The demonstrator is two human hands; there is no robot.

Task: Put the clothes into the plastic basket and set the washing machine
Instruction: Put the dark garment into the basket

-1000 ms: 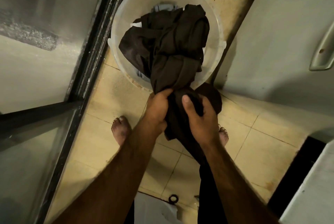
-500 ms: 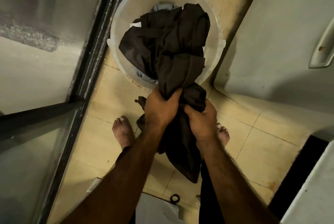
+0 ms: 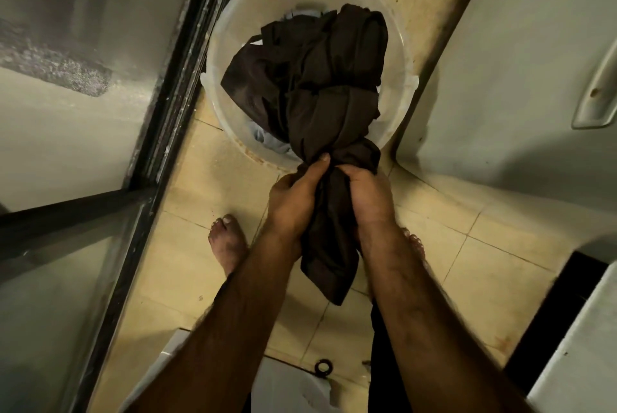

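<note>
Left hand (image 3: 293, 199) and right hand (image 3: 369, 195) are both clamped on a twisted neck of the dark brown garment (image 3: 320, 89). They are side by side and touching, fingers curled tight round the cloth just over the near rim of the plastic basket (image 3: 397, 55). Most of the garment lies heaped in the basket, filling its middle and right side. A loose tail hangs below the fists between the forearms, above the tiled floor (image 3: 187, 262). Pale blue cloth (image 3: 267, 140) shows under the brown heap at the basket's near left. The basket is round and translucent. It stands on the tiles between a dark-framed glass door (image 3: 173, 85) on the left and a white appliance (image 3: 517, 62) close on the right, which carries a moulded handle (image 3: 597, 89) at the far right edge. A bare left foot (image 3: 228, 245) stands near-left of the hands, and the toes of the right foot (image 3: 414, 242) peep out past the right forearm. Nearer, a small black ring (image 3: 323, 366) lies on the tiles beside a white object (image 3: 283, 389) that I cannot identify. A black mat (image 3: 561, 306) lies at near right.
</note>
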